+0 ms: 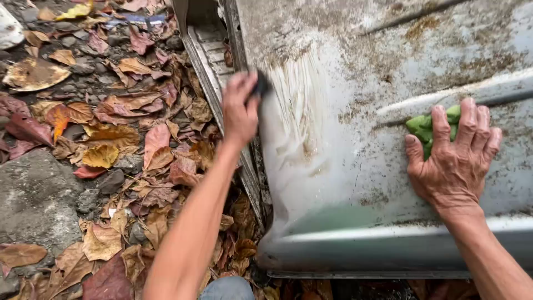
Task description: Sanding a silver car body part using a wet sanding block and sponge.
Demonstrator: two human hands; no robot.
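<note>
Silver panel (pixel 355 183) fills the foreground, grimy; left hand (pixel 240 108) clenched on a dark scrubber (pixel 261 84) at its edge, right hand (pixel 452 153) flat, fingers together, pinning a green cloth (pixel 423 126). Soapy metal, so either hand could skid.

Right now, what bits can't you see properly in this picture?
- Dark tool in the left hand: head view, mostly hidden by the fingers and blurred; its kind is unclear.
- Green cloth: head view, largely covered by the right hand.
- Grey metal panel: cut off by the top and right edges.
- Ground under the dry leaves: covered by them.
</note>
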